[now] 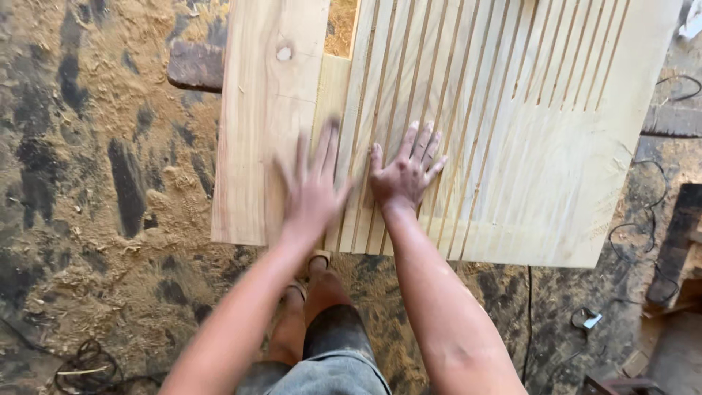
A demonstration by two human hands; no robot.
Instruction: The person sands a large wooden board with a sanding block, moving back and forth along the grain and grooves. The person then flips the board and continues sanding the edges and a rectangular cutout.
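- Sawdust-covered floor at left — slippery footing.
- Plain board under blurred left hand, fingers spread, gripping nothing.
- Right hand splayed flat on slotted panel — could pick up splinters from the cut edges.

A plain plank lies left of the grooved board (edges touching), sawdust floor beneath.

Sawdust-covered floor; black cable lower left; dark wood offcut beside plain plank.
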